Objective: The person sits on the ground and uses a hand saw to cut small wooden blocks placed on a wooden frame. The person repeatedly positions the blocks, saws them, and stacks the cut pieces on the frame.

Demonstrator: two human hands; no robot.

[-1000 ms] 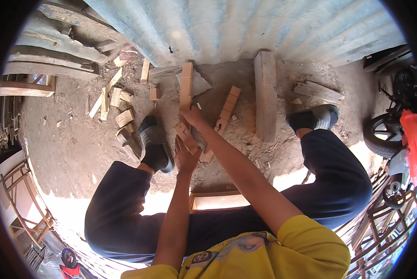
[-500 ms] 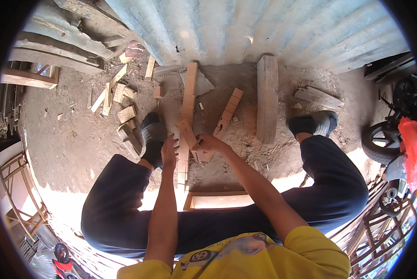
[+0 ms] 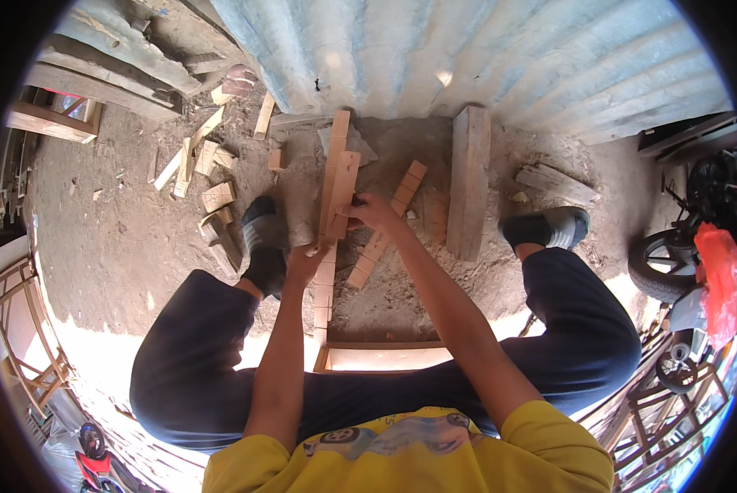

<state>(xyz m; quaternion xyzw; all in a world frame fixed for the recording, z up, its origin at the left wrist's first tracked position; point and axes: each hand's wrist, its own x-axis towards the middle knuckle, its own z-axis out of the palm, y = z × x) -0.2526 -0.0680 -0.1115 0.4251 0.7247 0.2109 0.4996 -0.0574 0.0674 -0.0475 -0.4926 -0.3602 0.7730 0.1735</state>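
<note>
Dirt floor; right hand [image 3: 368, 212] grip on slat [image 3: 339, 193], left hand [image 3: 304, 261] grip on slat's lower part.

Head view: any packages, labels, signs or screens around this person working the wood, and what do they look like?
Printed picture on the yellow shirt: bottom centre, a colourful cartoon-like print.
Red plastic bag: far right, crumpled, on a parked motorbike.
No signs or screens show.

a corrugated metal sheet [image 3: 483, 57] is standing along the back, a thick plank [image 3: 467, 193] is lying on the dirt beside a notched strip [image 3: 389, 223], offcuts [image 3: 208, 160] are lying scattered at left, and a motorcycle [image 3: 697, 246] is standing at right.
</note>
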